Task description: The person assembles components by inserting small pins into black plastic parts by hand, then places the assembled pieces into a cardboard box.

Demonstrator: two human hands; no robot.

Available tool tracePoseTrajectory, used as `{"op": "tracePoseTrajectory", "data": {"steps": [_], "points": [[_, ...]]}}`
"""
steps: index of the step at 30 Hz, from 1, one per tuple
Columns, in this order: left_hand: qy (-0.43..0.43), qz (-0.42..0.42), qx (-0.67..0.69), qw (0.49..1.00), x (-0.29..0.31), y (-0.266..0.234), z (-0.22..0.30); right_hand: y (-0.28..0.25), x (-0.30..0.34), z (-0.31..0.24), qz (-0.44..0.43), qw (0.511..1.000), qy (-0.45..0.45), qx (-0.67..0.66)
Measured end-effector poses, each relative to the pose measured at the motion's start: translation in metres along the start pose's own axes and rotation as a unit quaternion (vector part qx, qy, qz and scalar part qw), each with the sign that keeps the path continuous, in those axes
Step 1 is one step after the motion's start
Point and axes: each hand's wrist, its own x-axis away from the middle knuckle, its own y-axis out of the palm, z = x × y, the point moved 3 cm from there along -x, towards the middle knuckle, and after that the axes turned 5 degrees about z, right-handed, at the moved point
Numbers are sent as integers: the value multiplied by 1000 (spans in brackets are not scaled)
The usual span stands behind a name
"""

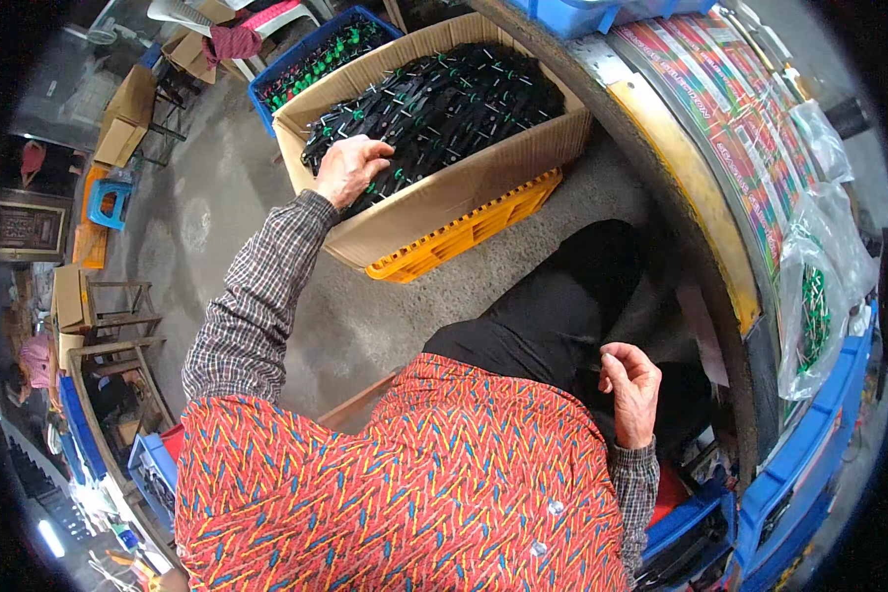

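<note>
Nearest the camera, a red patterned apron fills the lower middle of the view and hides the person's lap, so only a dark trouser leg shows beyond it. The right hand rests near that leg with its fingers curled loosely inward; whether they pinch something small cannot be told, since the fingertips turn away and the spot is dark. To its right, a blue crate is cut off by the picture's rim, and a clear plastic bag of small green-tipped parts sits on the curved edge of the desk, whose top is covered with colourful printed sheets. Farther out on the concrete floor, the left hand, at the end of a checked sleeve, reaches into a cardboard box and lies palm-down on the black parts heaped inside, its fingers spread and bent over them; whether it grips any cannot be made out. The box stands on an orange plastic crate, mostly hidden beneath it. Behind it, a blue crate of green-tipped parts is partly covered by the box. Far left, cartons and wooden stools blur into the rim.
</note>
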Motion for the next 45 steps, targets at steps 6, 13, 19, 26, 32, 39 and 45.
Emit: {"op": "tracePoseTrajectory", "data": {"steps": [6, 13, 19, 26, 32, 39, 45], "points": [[1, 58, -39, 998, 12, -8, 6, -2, -2, 1, 2, 1000, 4, 3], [26, 90, -115, 989, 24, -1, 9, -9, -1, 6, 8, 1000, 1, -19], [-1, 118, -41, 992, 32, 8, -13, -10, 1, 4, 7, 1000, -2, -14], [-11, 101, -67, 993, 31, 6, 1, -14, 7, -4, 14, 1000, -14, -8], [11, 144, -54, 988, -2, -28, 54, -20, 14, -18, 32, 998, -48, -1], [167, 221, -16, 961, -106, -78, 137, -24, 11, -11, 43, 997, -54, 18], [215, 259, -68, 939, -198, -97, 200, -28, 7, -10, 52, 997, -49, 22]]}}
